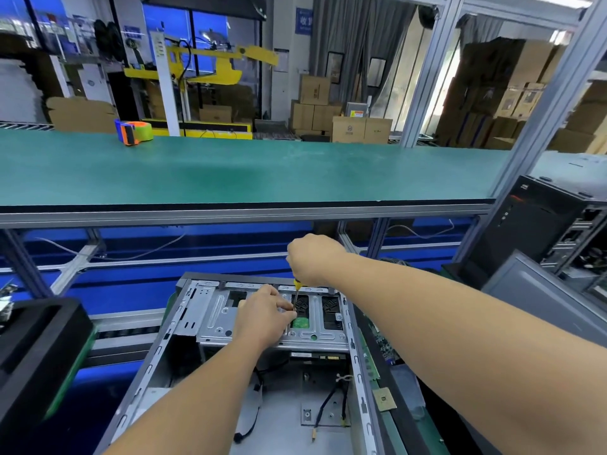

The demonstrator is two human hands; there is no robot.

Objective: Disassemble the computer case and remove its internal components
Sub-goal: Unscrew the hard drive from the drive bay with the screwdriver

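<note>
Workbench with a green mat spans the view above the working area, an orange-and-green tape dispenser standing at its far left edge. Below it, the open computer case lies on its side just in front of the person, its grey drive cage across the far end and loose black cables on the floor of the shell. A second, black tower stands to the right, beside the frame post. Stacked cardboard boxes fill the background; a blue wall sign above them carries writing too blurred to read, as do the box prints. The right hand is closed around the yellow handle of a screwdriver, held upright with its tip down at the cage. The left hand rests on the cage, fingertips pinching at the screwdriver's tip.
</note>
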